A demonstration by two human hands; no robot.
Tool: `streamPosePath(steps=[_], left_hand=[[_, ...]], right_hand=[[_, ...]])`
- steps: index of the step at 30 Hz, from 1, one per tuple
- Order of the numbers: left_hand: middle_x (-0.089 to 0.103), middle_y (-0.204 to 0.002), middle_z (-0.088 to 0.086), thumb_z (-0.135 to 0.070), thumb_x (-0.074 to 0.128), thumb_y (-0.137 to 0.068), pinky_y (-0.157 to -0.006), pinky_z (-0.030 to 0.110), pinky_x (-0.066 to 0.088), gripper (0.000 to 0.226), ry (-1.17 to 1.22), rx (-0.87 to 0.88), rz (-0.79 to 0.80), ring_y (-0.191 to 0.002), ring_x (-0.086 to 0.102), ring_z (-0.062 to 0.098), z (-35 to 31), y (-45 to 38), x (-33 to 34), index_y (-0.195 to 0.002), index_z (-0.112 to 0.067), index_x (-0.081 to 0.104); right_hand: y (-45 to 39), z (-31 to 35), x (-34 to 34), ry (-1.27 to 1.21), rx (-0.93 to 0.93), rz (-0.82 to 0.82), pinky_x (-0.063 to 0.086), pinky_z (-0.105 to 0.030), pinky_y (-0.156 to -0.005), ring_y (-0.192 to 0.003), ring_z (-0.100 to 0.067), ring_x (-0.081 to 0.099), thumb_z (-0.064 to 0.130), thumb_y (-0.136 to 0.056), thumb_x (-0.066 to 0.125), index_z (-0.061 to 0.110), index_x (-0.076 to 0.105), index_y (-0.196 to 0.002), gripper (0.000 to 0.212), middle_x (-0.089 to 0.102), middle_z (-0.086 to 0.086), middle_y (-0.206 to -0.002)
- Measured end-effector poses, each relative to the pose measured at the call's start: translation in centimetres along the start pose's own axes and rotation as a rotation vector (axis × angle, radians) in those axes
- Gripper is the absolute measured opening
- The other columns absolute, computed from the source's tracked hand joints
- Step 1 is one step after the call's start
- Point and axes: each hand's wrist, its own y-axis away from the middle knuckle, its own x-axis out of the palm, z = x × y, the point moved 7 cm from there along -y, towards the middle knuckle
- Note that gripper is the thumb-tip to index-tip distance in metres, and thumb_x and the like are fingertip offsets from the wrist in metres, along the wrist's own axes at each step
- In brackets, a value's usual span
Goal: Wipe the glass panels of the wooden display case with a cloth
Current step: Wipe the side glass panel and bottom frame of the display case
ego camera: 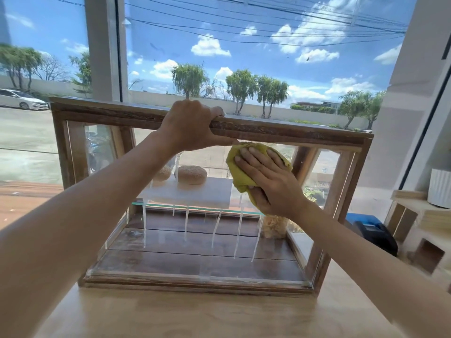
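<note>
A wooden display case (pixel 280 132) with glass panels stands on a light wooden counter, in front of a large window. My left hand (pixel 190 125) grips the case's top front rail near its middle. My right hand (pixel 271 181) presses a crumpled yellow-green cloth (pixel 238 159) flat against the front glass panel (pixel 195 235), just under the top rail, right of centre. White streaks of cleaning liquid run down the lower half of that glass. Inside, round bread loaves (pixel 192 174) rest on a glass shelf.
The light wooden counter (pixel 195 315) extends toward me. A black and blue device (pixel 373 234) sits right of the case, beside pale wooden boxes (pixel 412 220) and a white ribbed pot (pixel 440 189). A jar of pale flakes (pixel 272 226) stands inside the case.
</note>
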Motion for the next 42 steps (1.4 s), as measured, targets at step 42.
streamPosePath(steps=[42], left_hand=[[0.066, -0.063, 0.006, -0.092, 0.033, -0.058, -0.071, 0.032, 0.046, 0.094, 0.027, -0.026, -0.003, -0.066, 0.063, 0.026, -0.3, 0.2, -0.3, -0.113, -0.023, 0.066]], right_hand=[[12.8, 8.7, 3.8, -0.063, -0.213, 0.172, 0.040, -0.039, -0.104, -0.130, -0.024, 0.046, 0.010, -0.097, 0.053, 0.007, 0.060, -0.125, 0.029, 0.051, -0.011, -0.138]])
